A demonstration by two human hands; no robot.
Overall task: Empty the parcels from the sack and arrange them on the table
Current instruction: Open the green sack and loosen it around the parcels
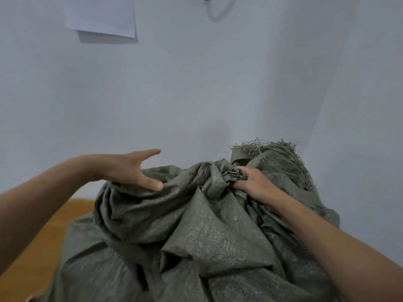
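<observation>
Right now your right hand (250, 182) clutches the bunched neck of the sack (196, 232) sitting on the table (43, 232), your left hand (133, 168) spread beside it; no parcels show, so open the mouth next.

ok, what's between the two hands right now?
Only crumpled folds of the grey-green sack, seen in the head view. The open left hand is at one side; the right hand grips a bunched twist of it. Nothing else shows there.
</observation>
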